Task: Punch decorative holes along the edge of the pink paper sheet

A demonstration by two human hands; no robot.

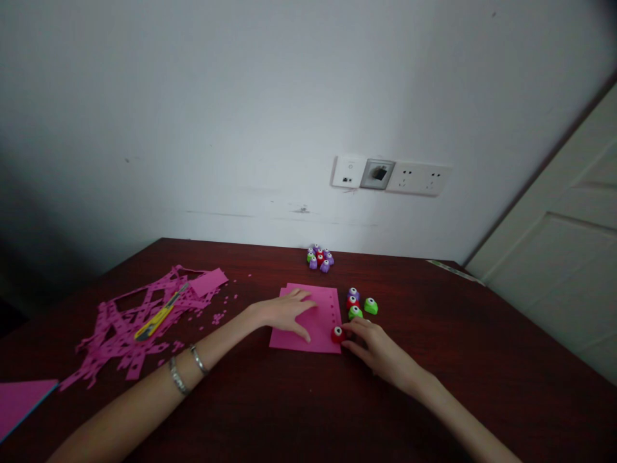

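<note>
A pink sheet of paper (299, 341) lies on the dark red table, with a column of small punched holes along its right side. My left hand (288, 313) rests on this sheet, fingers spread. At the sheet's lower right edge, my right hand (369, 344) grips a small red craft punch (337, 334) between thumb and fingers. Just beyond that hand stand a green punch (355, 312), another red punch (352, 301) and a purple punch (353, 292) in a row. One more green punch (371, 305) sits to their right.
Pink paper offcuts (110, 328) spread over the table's left, with a yellow utility knife (161, 314) on top. Several punches (319, 257) cluster near the wall. More pink paper (22, 402) lies at the near left corner. Wall sockets (419, 178) are above the table.
</note>
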